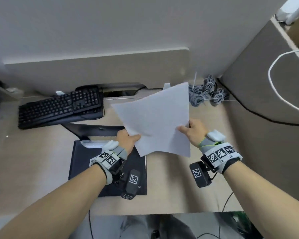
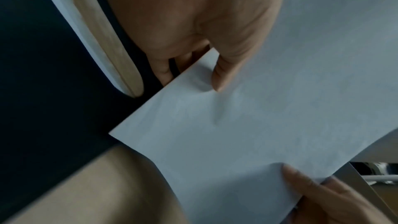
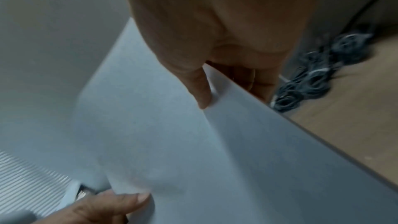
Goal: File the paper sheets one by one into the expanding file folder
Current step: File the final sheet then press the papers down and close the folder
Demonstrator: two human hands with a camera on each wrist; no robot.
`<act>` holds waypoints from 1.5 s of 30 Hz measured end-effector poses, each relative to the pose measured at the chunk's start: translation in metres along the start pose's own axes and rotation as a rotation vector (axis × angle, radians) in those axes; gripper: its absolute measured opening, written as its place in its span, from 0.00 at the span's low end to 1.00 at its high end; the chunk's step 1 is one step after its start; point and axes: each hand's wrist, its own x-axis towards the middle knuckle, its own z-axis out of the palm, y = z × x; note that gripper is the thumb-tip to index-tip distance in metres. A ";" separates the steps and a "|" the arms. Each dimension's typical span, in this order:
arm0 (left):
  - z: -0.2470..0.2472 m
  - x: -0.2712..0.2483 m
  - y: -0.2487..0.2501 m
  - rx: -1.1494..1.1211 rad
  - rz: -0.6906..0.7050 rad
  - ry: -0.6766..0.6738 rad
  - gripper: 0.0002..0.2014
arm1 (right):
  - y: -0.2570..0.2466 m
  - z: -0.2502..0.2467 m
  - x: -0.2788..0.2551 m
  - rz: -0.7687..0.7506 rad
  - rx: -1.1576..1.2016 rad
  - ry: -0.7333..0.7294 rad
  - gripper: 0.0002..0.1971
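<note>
Paper sheets (image 1: 155, 118): held in air above desk (image 1: 171, 178), L hand (image 1: 126, 138) pinching left edge, R hand (image 1: 194, 131) pinching right edge, thumbs on top. Black file folder (image 1: 86, 163): flat on desk, under L wrist. Keyboard (image 1: 59, 106) behind; grey cable bundle (image 1: 207, 94) far right.

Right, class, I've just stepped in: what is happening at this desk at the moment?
A person holds white paper above the desk with both hands. The left hand pinches its left edge and the right hand pinches its right edge. Whether it is one sheet or several is unclear. The dark expanding file folder lies below the left wrist with its flap open. The paper is not yet in it. A black keyboard sits behind.
</note>
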 end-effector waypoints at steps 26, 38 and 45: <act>-0.183 0.113 -0.132 1.428 0.399 -0.490 0.35 | -0.145 0.186 0.043 -0.122 -0.579 -0.068 0.08; -0.180 0.093 -0.104 1.442 0.407 -0.391 0.36 | -0.171 0.147 0.025 -0.193 -0.554 0.029 0.08; -0.184 0.055 -0.045 1.464 0.534 -0.230 0.28 | -0.214 0.097 0.000 -0.309 -0.573 0.173 0.06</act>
